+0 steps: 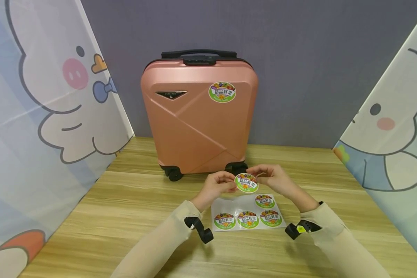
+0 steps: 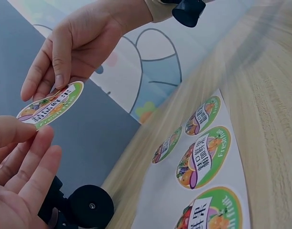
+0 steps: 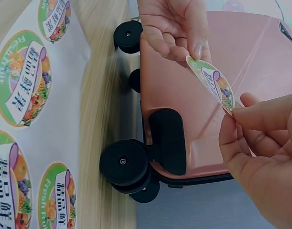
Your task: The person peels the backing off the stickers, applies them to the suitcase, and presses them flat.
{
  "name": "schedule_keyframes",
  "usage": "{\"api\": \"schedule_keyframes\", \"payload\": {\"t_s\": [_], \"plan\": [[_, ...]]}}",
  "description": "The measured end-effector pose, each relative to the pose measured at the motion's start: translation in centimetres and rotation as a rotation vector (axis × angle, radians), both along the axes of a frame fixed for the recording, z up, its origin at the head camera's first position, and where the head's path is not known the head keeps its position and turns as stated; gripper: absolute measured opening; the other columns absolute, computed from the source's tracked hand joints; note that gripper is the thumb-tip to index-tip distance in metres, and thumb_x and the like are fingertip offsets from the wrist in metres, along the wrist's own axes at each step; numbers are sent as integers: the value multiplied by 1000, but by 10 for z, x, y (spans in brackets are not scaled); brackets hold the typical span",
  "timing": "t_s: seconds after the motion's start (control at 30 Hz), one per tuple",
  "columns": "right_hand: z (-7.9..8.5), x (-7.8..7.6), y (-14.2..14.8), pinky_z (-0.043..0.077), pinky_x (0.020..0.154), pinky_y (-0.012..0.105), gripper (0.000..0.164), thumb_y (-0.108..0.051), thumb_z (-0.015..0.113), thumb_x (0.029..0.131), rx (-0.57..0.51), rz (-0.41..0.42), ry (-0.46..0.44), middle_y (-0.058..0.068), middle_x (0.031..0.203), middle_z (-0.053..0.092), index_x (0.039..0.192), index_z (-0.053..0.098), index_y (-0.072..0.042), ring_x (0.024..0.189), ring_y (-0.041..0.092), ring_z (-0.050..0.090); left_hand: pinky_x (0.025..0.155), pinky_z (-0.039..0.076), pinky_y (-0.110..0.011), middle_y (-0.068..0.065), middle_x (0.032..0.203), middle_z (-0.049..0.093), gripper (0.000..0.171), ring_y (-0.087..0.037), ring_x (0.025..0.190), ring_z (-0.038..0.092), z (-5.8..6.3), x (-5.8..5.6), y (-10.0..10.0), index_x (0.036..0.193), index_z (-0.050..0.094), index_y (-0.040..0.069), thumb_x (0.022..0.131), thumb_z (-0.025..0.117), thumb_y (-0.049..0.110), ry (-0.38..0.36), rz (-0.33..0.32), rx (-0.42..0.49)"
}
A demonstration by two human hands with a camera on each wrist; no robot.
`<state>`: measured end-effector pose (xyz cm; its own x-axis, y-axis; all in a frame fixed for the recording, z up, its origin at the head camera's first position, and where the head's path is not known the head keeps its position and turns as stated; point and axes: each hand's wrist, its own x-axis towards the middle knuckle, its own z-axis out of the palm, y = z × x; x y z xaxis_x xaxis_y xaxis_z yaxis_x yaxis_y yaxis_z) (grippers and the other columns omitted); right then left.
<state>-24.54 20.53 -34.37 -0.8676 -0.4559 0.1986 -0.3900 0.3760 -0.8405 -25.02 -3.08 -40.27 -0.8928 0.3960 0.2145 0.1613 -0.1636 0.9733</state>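
An oval fruit sticker (image 1: 246, 183) with a green border is held up between both hands, above the sticker sheet (image 1: 229, 204). My left hand (image 1: 219, 187) pinches its left edge between thumb and fingers. At the opposite edge, my right hand (image 1: 273, 179) pinches it too, as the right wrist view shows. Several matching stickers sit on the white sheet, which lies flat on the table. Behind the hands stands an upright pink suitcase (image 1: 198, 127) with one such sticker (image 1: 222, 92) on its upper right front.
The suitcase rests on black wheels (image 1: 174, 173) on the wood-grain table (image 1: 125, 216). A grey wall panel (image 1: 299, 77) rises behind it. Cartoon-printed panels (image 1: 55, 85) stand at left and right. Each wrist wears a black camera strap (image 1: 199, 228).
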Motion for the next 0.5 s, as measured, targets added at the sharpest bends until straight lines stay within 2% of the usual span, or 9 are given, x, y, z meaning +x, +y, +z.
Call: {"api": "schedule_keyframes", "payload": {"t_s": [0.23, 0.4, 0.5], "plan": [[6, -2, -3, 56, 82, 27, 29, 11, 59, 91, -43, 11, 12, 27, 115, 66, 120, 62, 14, 100, 29, 66, 80, 60, -39, -12, 93, 72, 21, -14, 79, 70, 6, 0, -2, 111, 62, -14, 91, 65, -8, 8, 29, 14], [11, -3, -7, 56, 81, 27, 32, 13, 58, 90, -75, 20, 25, 28, 115, 65, 123, 59, 15, 100, 21, 64, 80, 59, -43, -14, 93, 72, 21, -16, 79, 71, 11, -2, -5, 110, 62, -15, 91, 65, -8, 18, 51, 26], [13, -5, -10, 56, 81, 26, 34, 14, 57, 90, -90, 20, 30, 28, 115, 64, 125, 57, 15, 99, 15, 64, 82, 58, -48, -10, 91, 72, 21, -17, 79, 71, 13, -3, -6, 111, 62, -14, 91, 65, -7, 17, 61, 32]]}}
